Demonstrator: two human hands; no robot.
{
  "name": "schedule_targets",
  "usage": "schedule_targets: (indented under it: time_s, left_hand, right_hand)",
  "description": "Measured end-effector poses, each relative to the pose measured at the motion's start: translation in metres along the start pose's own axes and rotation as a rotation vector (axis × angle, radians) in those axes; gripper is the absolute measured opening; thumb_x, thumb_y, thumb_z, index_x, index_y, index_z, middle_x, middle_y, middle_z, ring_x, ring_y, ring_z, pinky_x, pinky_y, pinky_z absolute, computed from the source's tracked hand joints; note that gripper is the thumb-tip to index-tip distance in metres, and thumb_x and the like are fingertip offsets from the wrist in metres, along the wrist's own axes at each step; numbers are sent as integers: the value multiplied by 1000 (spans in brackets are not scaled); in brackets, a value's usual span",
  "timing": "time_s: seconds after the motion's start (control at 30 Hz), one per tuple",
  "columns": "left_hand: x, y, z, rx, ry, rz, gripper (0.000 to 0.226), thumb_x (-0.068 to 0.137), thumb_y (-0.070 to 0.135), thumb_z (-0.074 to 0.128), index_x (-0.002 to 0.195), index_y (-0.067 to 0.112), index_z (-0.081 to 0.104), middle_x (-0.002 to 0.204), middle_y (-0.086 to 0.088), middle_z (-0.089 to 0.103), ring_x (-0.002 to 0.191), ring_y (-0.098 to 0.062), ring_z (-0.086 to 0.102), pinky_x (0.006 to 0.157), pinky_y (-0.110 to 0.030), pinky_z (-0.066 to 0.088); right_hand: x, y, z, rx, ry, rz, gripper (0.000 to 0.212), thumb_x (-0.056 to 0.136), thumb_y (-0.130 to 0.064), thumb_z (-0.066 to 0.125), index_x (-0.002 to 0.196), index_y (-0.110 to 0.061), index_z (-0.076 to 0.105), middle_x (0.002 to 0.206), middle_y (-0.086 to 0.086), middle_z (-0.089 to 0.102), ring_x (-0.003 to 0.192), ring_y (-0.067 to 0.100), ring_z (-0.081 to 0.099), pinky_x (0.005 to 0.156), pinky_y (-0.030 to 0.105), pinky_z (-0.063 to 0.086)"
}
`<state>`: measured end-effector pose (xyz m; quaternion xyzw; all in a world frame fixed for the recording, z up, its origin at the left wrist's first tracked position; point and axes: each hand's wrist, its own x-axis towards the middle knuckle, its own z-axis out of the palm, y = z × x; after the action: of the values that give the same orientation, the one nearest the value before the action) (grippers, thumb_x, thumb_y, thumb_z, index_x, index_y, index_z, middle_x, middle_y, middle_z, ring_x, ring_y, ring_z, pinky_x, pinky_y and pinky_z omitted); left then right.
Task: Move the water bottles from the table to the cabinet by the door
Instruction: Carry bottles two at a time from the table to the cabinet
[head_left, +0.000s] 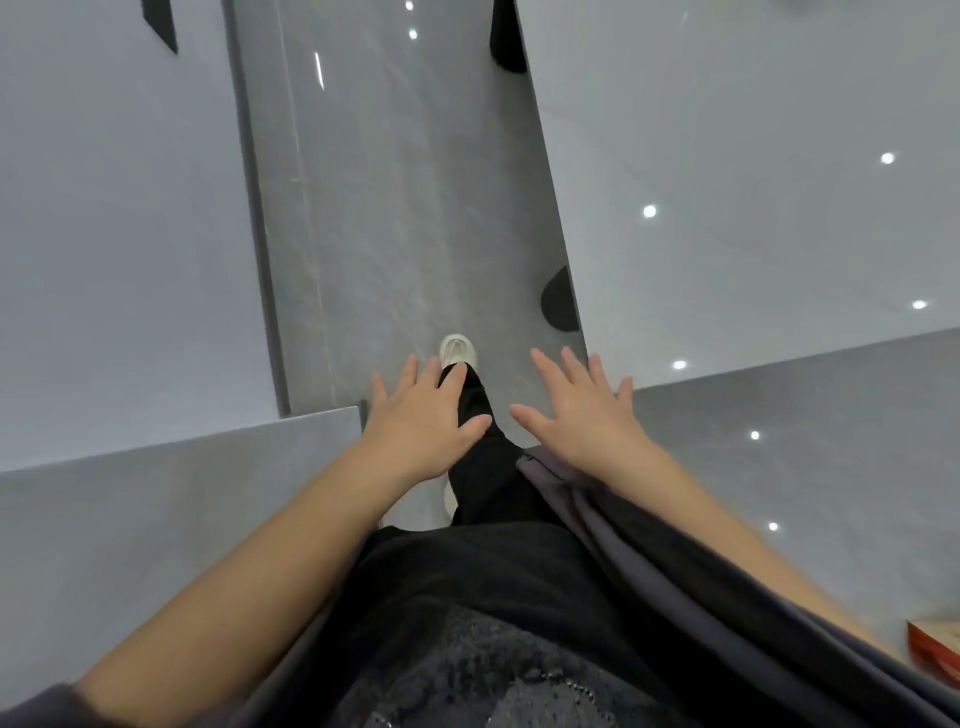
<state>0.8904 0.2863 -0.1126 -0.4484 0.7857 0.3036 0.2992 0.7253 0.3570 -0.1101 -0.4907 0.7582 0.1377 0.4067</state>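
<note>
My left hand (423, 415) and my right hand (584, 410) are stretched out in front of me, palms down, fingers spread, holding nothing. Both hover above the grey floor (395, 218) of a narrow passage. No water bottle, table or cabinet shows in the head view. My black trouser leg (480, 431) and a white shoe (457, 351) show between and beyond the hands.
Pale grey walls (119, 234) flank the passage on the left and right (753, 182). Dark rounded shapes (560, 301) sit at the foot of the right wall. A red and white box corner (935, 649) is at the lower right edge.
</note>
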Motion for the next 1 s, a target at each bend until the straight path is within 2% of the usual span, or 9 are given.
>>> schedule_targets:
  time_s: [0.13, 0.43, 0.7, 0.9, 1.0]
  left_hand:
    - [47, -11, -62, 17, -35, -11, 73, 95, 60, 31, 154, 24, 7, 162, -5, 8, 149, -27, 0, 117, -56, 5]
    - [133, -15, -197, 90, -44, 92, 71, 97, 56, 32, 154, 23, 7, 162, -5, 4, 149, -26, -3, 117, -55, 1]
    - [241, -36, -308, 231, -22, 330, 70, 96, 56, 34, 153, 22, 11, 162, -3, 10, 149, -23, 1, 119, -52, 3]
    - [311, -67, -414, 398, -76, 493, 67, 97, 52, 35, 153, 21, 14, 160, -3, 16, 149, -24, 6, 119, -50, 6]
    - [343, -68, -454, 481, -60, 589, 65, 97, 51, 36, 151, 19, 19, 158, -3, 21, 148, -22, 10, 118, -49, 11]
  right_hand:
    - [52, -13, -55, 51, 17, 12, 75, 95, -62, 33, 155, -32, 2, 165, 5, -1, 150, 32, -7, 117, 60, 1]
    - [139, -40, -176, 217, 60, 72, 74, 96, -58, 38, 156, -30, 4, 165, 3, 2, 151, 29, -4, 119, 56, 6]
    - [213, -59, -245, 424, 181, 309, 71, 95, -58, 39, 154, -30, 11, 163, 2, 10, 150, 29, 5, 116, 56, 14]
    - [257, -105, -303, 741, 248, 516, 69, 97, -53, 42, 155, -28, 13, 163, 3, 11, 150, 28, 5, 118, 53, 11]
    - [276, -120, -326, 822, 325, 566, 68, 97, -50, 43, 154, -26, 15, 161, 1, 17, 149, 24, 10, 117, 51, 15]
